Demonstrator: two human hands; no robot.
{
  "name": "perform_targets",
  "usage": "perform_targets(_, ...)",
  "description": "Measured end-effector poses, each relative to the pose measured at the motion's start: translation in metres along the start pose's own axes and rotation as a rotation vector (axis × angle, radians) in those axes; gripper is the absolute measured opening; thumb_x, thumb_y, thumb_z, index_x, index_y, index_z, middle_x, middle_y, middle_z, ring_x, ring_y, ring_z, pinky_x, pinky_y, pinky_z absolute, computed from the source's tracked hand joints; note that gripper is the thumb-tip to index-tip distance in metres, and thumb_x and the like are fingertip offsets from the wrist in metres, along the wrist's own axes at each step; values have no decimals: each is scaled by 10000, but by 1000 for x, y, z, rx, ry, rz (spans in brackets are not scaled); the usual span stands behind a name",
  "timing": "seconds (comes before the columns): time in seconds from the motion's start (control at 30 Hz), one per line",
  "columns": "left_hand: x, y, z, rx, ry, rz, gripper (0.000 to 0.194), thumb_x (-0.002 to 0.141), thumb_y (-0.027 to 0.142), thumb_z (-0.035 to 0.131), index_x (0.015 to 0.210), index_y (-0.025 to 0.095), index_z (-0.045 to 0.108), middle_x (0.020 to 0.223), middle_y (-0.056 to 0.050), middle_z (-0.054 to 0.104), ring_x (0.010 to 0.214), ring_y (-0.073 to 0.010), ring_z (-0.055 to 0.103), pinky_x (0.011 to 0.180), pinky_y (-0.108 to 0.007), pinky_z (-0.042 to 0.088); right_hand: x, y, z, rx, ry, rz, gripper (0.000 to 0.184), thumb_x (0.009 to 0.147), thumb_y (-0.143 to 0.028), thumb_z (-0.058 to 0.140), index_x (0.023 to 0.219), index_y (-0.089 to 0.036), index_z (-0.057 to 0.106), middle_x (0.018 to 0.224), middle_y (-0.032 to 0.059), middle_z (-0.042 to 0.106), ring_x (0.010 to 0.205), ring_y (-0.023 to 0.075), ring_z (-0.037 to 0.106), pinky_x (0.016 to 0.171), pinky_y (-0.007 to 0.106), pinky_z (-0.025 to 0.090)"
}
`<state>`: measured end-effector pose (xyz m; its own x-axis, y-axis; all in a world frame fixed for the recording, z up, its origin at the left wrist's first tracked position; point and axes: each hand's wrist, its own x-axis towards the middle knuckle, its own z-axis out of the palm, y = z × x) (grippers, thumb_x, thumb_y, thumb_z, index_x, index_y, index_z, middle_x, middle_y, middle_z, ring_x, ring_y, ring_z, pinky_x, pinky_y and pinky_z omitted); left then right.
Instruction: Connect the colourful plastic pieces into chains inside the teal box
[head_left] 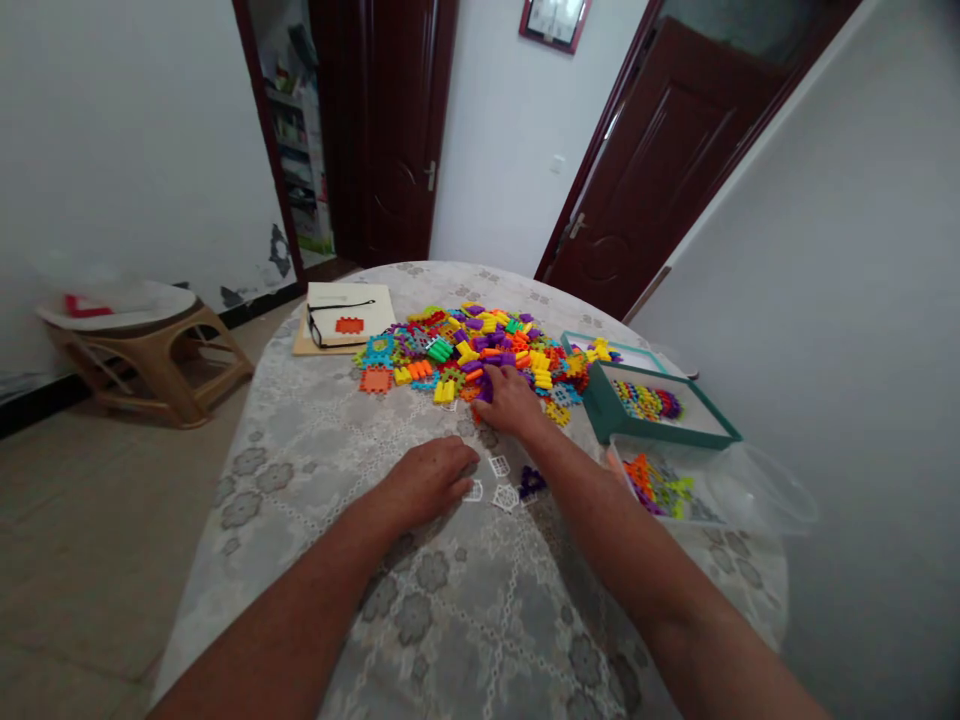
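Note:
A heap of colourful plastic building pieces (457,345) lies on the far half of the table. My right hand (511,402) reaches into its near edge, with thumb and fingers around a purple building piece (486,385). My left hand (435,478) rests low over the cloth with its fingers a little apart and nothing visible in them. By its fingertips lie small white lattice pieces, one a window shape (499,466) and one a wheel shape (505,498). A dark purple piece (532,482) sits beside them, close to my right forearm.
Glasses (319,335) and an orange square piece (349,325) lie on a pale book (379,300) at the left. To the right stand a green box (667,430) with beaded pieces and a clear tub (712,520) with more pieces. A stool (176,365) stands beyond the table's left edge.

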<state>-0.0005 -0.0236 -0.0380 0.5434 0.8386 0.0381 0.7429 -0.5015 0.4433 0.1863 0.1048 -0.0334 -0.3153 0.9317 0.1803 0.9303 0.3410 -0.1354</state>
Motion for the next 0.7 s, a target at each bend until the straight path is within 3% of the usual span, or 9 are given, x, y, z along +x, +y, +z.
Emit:
perform_targets(0.23,-2,3,-3,22,0,4,239,979,255,601,1201,214,682,1222,-89,706,1168,-251,653,1031,-353,495,-15,6,6,25,41,-85,490,911,-221,612,1399,-183,580,1386,184,559,1149,306,629,986,402,510)
perform_targets(0.53,-2,3,-1,13,31,-17,249,963,251,629,1202,222,694,1231,-88,723,1161,-256,676,1012,-357,520,-15,31,12,192,1,-144,268,871,-179,659,1137,-192,685,1145,90,716,1112,242,641,982,336,489)
perform_targets(0.7,-1,2,0,11,41,-14,263,969,263,638,1220,219,699,1241,-90,732,1175,-258,681,1022,-360,522,-19,27,17,203,48,-182,375,883,-160,643,1257,-169,678,1254,131,693,1185,263,614,1047,376,477)
